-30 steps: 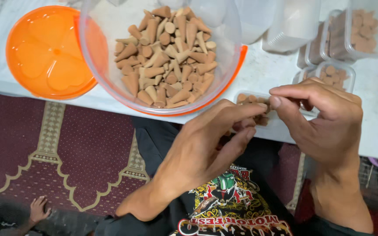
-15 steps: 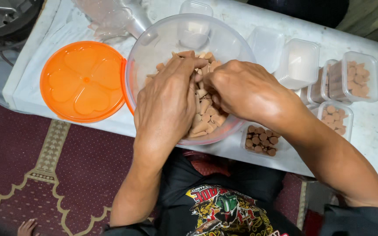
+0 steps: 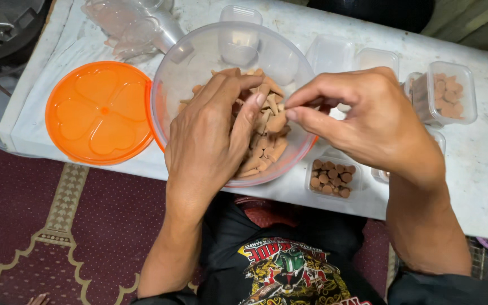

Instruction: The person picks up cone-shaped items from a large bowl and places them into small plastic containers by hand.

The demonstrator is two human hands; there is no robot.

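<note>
Head view, looking down on a white table [image 3: 470, 186] that fills the upper half of the frame.

Large clear bowl [image 3: 230, 53] at centre, with an orange rim, part full of brown cone-shaped pieces [image 3: 266, 149].

Left hand [image 3: 213, 138] at centre, inside the bowl, palm down over the heap, fingers curled among the cones; grip partly closed, but cannot tell whether it has hold of any, the palm hides that.

Right hand [image 3: 368, 121] right of centre, over the bowl's right rim. Thumb and forefinger pinched close together at the tips, just beside the left hand's fingertips; a cone may be between them, cannot tell for sure.

Orange round lid [image 3: 100, 113] at left of the frame, flat on the table, touching the bowl's left edge.

Small clear tub [image 3: 331, 178] of cones standing on end, lower centre-right, just below the right hand. Another filled tub [image 3: 447, 93] at upper right. Empty clear tubs [image 3: 377, 56] behind the bowl.

Dark red patterned carpet [image 3: 35, 226] at lower left.
</note>
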